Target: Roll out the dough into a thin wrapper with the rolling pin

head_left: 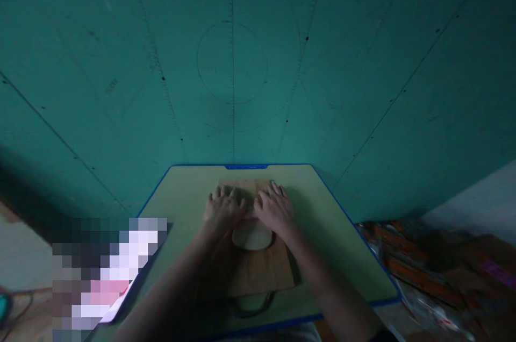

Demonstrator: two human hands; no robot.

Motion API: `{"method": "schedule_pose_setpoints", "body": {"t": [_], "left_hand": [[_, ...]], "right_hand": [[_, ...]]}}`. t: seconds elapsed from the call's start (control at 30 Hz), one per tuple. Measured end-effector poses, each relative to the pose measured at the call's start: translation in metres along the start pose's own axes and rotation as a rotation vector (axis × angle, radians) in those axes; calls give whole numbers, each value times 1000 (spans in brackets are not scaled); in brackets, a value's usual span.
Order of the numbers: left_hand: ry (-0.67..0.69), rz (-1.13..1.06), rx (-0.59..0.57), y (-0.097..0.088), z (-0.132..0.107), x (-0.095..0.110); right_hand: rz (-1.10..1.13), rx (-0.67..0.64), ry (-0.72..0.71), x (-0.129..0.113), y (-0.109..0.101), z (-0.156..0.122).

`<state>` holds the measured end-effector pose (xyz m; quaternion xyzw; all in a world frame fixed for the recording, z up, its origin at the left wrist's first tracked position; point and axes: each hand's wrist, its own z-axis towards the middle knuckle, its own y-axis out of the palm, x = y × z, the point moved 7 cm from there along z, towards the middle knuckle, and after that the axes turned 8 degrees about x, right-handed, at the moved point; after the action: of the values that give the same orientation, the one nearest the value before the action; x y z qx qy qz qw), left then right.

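Note:
A flat, pale oval of dough (252, 236) lies on a wooden cutting board (262, 272). Across its far edge runs a light wooden rolling pin (250, 213), of which only a short stretch shows between my hands. My left hand (224, 207) presses on the pin's left part, palm down, with the fingers reaching forward over it. On the right part, my right hand (274, 206) rests in the same way, its fingers pointing away from me. The palms hide most of the pin. The dim light blurs the fingertips.
Under the board is a pale table top (334, 256) with a blue rim, set against a green wall (250, 73). A dark handle loop (252, 312) sticks out at the board's near end. A pixelated bright screen (129, 256) stands at left. Boxes and plastic wrapping (435, 277) lie at right.

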<state>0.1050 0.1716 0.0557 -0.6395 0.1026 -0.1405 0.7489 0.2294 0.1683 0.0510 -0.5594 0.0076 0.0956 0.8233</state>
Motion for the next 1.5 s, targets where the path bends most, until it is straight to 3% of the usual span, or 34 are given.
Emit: {"method": "schedule_pose_setpoints", "body": {"t": [0.13, 0.37, 0.5, 0.63, 0.87, 1.03, 1.2, 1.33, 1.5], "left_hand": [[43, 16, 93, 1, -31, 9], [130, 97, 487, 9, -113, 21], [207, 94, 539, 12, -135, 24], [182, 87, 472, 16, -122, 18], [83, 80, 261, 13, -56, 4], [-51, 58, 188, 10, -14, -8], [-78, -9, 85, 19, 12, -16], [-69, -30, 191, 14, 2, -15], [48, -67, 327, 3, -56, 8]], "right_hand": [[23, 28, -57, -7, -10, -34], [93, 167, -265, -6, -20, -124], [103, 170, -300, -3, -22, -149], [143, 86, -338, 1, -20, -134], [199, -177, -279, 13, -8, -69], [141, -209, -145, 18, 2, -25], [88, -200, -95, 19, 12, 8], [76, -135, -104, 17, 7, 2], [129, -73, -208, 11, -9, -56]]}}
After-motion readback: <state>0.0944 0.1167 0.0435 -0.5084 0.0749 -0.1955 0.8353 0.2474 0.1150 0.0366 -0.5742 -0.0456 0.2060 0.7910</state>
